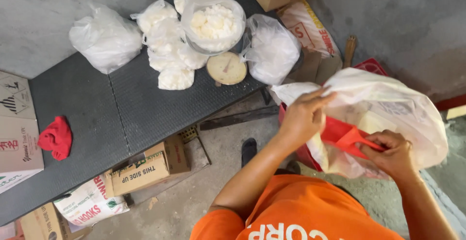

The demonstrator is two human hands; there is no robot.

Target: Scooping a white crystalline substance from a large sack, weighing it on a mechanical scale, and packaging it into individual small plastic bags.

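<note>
My left hand [304,116] grips the near rim of a large white plastic bag [398,109] and holds its mouth apart. My right hand [391,151] is closed on the handle of a red plastic scoop [347,135], whose body sits inside the bag's mouth. The bag rests in a red crate [371,66], mostly hidden by it. What the bag holds is hard to make out, apart from pale lumps.
A dark bench [121,113] at the left carries several knotted white bags [106,38], a weighing scale [226,68] with an open bag of white lumps [213,24] on top, and a red cloth [56,137]. Cardboard boxes [141,169] and sacks lie under it.
</note>
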